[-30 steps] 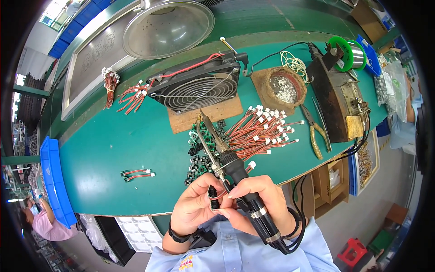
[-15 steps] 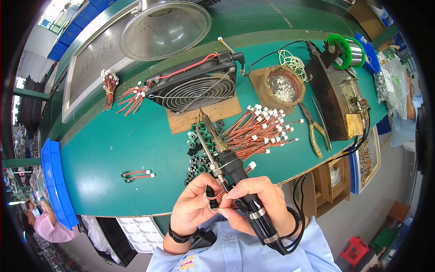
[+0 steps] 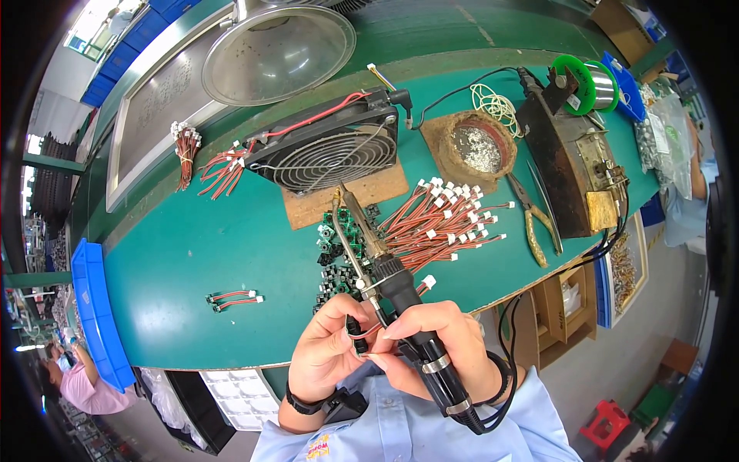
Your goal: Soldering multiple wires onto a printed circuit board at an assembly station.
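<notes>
The left hand (image 3: 319, 353) has its fingers (image 3: 339, 308) pinching a small black part (image 3: 355, 327); a red wire (image 3: 371, 332) runs from it toward the right hand (image 3: 446, 339). That hand's fingers curl around the iron (image 3: 399, 286), whose metal tip points away beyond them; whether they also grip the wire, I cannot tell. Just beyond the left fingers, boards (image 3: 336, 281) lie piled on the desk (image 3: 165, 250), with leads (image 3: 431, 231) fanned out beside them. Farther beyond the fingers stands a fan (image 3: 335, 158); pliers (image 3: 526, 200) lie beyond and right.
</notes>
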Motion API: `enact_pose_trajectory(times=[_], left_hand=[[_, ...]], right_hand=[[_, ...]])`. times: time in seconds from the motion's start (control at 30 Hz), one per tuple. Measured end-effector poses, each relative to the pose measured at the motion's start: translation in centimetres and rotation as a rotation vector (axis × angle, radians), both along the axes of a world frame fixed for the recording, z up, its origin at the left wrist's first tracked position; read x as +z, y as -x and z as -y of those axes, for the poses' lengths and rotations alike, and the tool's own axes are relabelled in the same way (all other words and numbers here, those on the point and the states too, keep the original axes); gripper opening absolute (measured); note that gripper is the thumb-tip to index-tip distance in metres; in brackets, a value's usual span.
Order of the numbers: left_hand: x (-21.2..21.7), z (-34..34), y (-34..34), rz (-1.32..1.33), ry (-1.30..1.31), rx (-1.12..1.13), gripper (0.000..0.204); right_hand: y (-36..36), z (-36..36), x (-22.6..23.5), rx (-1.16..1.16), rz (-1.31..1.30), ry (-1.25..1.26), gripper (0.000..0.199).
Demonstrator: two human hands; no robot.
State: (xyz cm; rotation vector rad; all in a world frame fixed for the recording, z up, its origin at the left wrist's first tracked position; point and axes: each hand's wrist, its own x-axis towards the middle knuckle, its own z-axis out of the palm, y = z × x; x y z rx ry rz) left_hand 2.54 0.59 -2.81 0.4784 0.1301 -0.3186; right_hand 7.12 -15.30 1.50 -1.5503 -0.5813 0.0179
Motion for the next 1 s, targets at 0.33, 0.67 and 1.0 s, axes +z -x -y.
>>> enact_pose_trajectory(times=[0.33,0.67,1.0], left_hand=[[0.08,0.06,0.02,-0.016,0.018,0.013,0.021],[0.46,0.13,-0.04,0.002,-0.048,0.031,0.020],[0.15,0.16,-0.01,0.010,-0.049,0.033,0.023]], right_hand=[[0.03,-0.16,0.01,-0.010,-0.004,-0.017,0.040],[-0.13,-0.07,-0.14,0.028,-0.073,-0.030,0.040],[-0.22,-0.07,-0.10,0.011,-0.051,-0.012,0.041]])
